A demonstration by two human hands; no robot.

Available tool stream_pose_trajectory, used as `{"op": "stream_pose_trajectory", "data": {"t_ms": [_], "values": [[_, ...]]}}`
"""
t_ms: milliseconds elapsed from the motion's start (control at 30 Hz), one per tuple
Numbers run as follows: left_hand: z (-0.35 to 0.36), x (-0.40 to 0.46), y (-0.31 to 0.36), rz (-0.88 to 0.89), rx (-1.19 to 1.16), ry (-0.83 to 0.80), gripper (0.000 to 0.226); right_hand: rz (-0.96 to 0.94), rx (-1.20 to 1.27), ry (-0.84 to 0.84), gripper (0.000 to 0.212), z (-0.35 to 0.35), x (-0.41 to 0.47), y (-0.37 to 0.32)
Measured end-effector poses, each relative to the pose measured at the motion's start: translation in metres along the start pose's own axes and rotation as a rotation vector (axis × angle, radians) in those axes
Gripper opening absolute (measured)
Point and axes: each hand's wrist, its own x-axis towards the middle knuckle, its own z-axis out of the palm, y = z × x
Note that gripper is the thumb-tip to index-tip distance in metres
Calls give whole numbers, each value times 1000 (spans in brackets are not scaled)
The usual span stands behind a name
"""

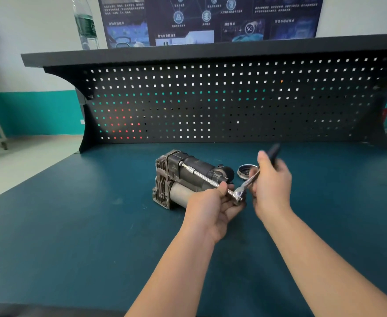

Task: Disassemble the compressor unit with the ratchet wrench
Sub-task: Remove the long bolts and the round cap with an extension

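Observation:
The compressor unit (176,177), dark and grimy with a ribbed metal end and a grey cylinder, lies on its side in the middle of the blue bench top (73,225). A ratchet wrench (245,187) with a long chrome extension bar (201,177) reaches to a bolt on the unit's upper body. My left hand (213,207) is closed around the extension near the ratchet head. My right hand (271,181) grips the wrench's black handle, which is blurred and points up and away.
A round metal cap (245,171) lies on the bench just right of the compressor, behind the wrench. A black pegboard back panel (233,104) with a shelf on top closes off the rear. A clear water bottle (86,24) stands on the shelf at the left.

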Motion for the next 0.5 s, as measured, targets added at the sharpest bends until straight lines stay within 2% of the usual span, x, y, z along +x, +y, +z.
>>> {"op": "stream_pose_trajectory", "data": {"t_ms": [100,167,200,233,267,300,400,433,467,500], "values": [[-1,0,3,44,13,-25,16,-660,-246,-235,13,5,-12,-21],[-1,-2,6,38,31,-64,14,-1030,-401,-383,13,3,-19,-24],[-1,-3,7,22,40,-71,14,-1128,-443,-404,15,1,-20,-21],[-2,-2,7,8,43,-66,14,-1120,-447,-381,15,0,-19,-18],[-3,-2,7,-3,40,-53,14,-1000,-404,-319,13,-1,-17,-16],[-4,-1,6,-10,33,-41,15,-787,-314,-230,11,-1,-14,-13],[-4,0,5,-17,15,-31,17,55,38,41,20,-2,-2,1],[-4,0,5,-18,18,-34,17,243,112,98,23,-3,1,7],[-4,0,5,-21,25,-36,17,336,140,127,25,-4,2,11],[-4,0,6,-25,36,-37,18,334,116,127,25,-3,3,11]]}}
